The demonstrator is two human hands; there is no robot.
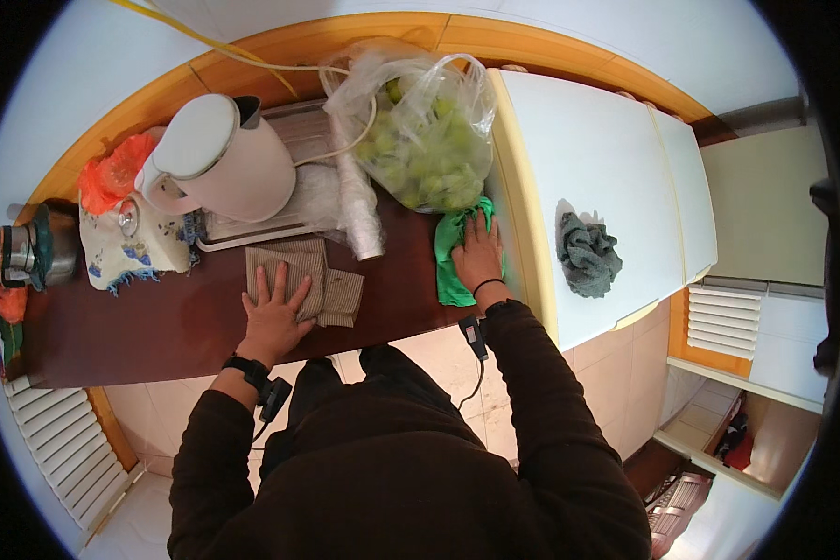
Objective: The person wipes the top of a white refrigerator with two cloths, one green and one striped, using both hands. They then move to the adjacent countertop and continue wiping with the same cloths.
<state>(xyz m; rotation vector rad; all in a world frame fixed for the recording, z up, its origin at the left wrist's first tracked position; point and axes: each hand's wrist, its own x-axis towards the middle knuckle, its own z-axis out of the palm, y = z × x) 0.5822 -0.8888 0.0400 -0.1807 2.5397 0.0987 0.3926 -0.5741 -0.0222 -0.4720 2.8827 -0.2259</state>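
My left hand (pixel 274 318) lies flat with spread fingers on a folded brown striped cloth (pixel 339 297) near the front edge of the dark red tabletop (pixel 182 308). To the right, my right hand (pixel 479 252) presses on a crumpled green cloth (pixel 451 273), its fingers stretched out over it. This cloth lies on the tabletop close against the side of a white refrigerator (pixel 644 210) with cream trim. Just behind the green cloth sits a clear plastic bag (pixel 420 147) of green fruit. A roll of clear plastic bags (pixel 360 217) lies between the two cloths.
A pale pink electric kettle (pixel 231 161) stands on a metal tray (pixel 231 241). At left are a patterned fringed cloth (pixel 129 252), an orange-red plastic bag (pixel 115 171) and a metal pot (pixel 59 241). A dark grey cloth (pixel 589 252) lies bunched on the refrigerator. A pale cable (pixel 252 59) crosses behind.
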